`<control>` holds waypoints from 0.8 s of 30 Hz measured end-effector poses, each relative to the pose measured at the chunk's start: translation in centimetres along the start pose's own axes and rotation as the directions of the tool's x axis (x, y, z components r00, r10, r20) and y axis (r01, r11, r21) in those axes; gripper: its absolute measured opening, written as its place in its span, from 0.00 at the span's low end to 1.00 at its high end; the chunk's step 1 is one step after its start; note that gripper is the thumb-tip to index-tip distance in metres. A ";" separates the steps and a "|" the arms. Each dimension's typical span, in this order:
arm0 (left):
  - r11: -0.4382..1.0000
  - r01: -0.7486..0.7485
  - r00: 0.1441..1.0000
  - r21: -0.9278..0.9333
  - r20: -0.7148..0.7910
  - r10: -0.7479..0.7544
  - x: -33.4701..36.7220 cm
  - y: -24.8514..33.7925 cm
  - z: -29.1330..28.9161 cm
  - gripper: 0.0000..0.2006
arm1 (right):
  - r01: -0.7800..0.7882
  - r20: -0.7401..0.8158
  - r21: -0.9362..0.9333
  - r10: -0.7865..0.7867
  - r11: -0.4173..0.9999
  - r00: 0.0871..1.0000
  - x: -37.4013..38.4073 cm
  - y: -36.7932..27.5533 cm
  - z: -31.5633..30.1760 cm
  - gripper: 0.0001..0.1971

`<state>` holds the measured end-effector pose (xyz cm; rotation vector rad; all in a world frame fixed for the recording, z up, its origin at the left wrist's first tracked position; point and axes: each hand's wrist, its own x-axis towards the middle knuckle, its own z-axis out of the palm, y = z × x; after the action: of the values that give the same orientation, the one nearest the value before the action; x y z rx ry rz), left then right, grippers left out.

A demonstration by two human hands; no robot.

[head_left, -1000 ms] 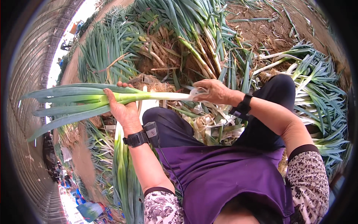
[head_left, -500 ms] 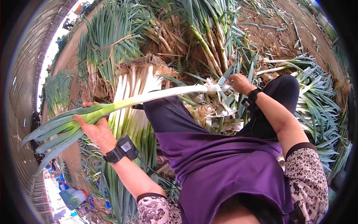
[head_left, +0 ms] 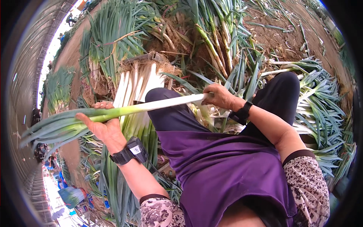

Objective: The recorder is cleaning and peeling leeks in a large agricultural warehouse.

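Observation:
A long green onion [head_left: 166,103] is held almost level across my body, its white end to the right and its green leaves fanning out to the left. My left hand [head_left: 106,130] cradles it where the leaves begin, thumb on the near side and fingers beyond. At the other end my right hand [head_left: 221,96] is closed round the white tip, hiding the root end. Beneath the held onion lies a row of green onions [head_left: 128,89] with white stalks and shaggy roots, leaves trailing toward me past my left forearm.
Loose peelings [head_left: 206,117] lie between my knees. A pile of green onions [head_left: 321,102] spreads beyond my right knee. Unpeeled bundles [head_left: 109,30] stand at the back left, with another leafy bundle [head_left: 215,34] at the back centre. Bare soil [head_left: 272,41] shows at the back right.
My right hand has come left and closed on the onion's white end; before, it was just past the tip beside loose skin. The left hand has shifted slightly right and the onion lies flatter.

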<state>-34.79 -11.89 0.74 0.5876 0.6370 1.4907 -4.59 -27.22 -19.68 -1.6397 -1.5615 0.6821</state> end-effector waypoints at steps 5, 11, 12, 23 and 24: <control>0.995 0.070 0.972 -0.066 0.229 -0.053 -0.1 -1.4 -1.9 0.35 | -0.376 0.470 0.246 0.229 0.893 0.852 0.9 -0.5 -1.0 0.34; 0.985 0.161 0.857 -0.058 0.504 -0.110 -1.5 -2.7 -1.5 0.39 | -0.164 0.074 0.016 0.163 0.986 0.984 0.9 -2.0 2.1 0.11; 0.985 0.160 0.837 -0.067 0.538 -0.099 -2.0 -2.4 -1.4 0.38 | -0.144 0.091 -0.204 0.165 0.968 0.982 0.8 -1.3 2.3 0.09; 0.996 -0.041 0.842 -0.078 0.534 0.076 -4.3 3.3 -3.9 0.35 | -0.010 0.020 -0.157 0.013 0.988 1.000 0.0 0.0 -0.1 0.19; 0.995 -0.040 0.851 -0.091 0.519 0.081 -4.4 3.1 -3.8 0.35 | 0.089 0.128 0.036 -0.093 0.995 0.987 0.4 -3.1 -0.1 0.18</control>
<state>-39.62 -16.43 0.32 0.9178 0.1340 1.3233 -6.22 -26.91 -17.04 -1.5185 -1.6990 0.7727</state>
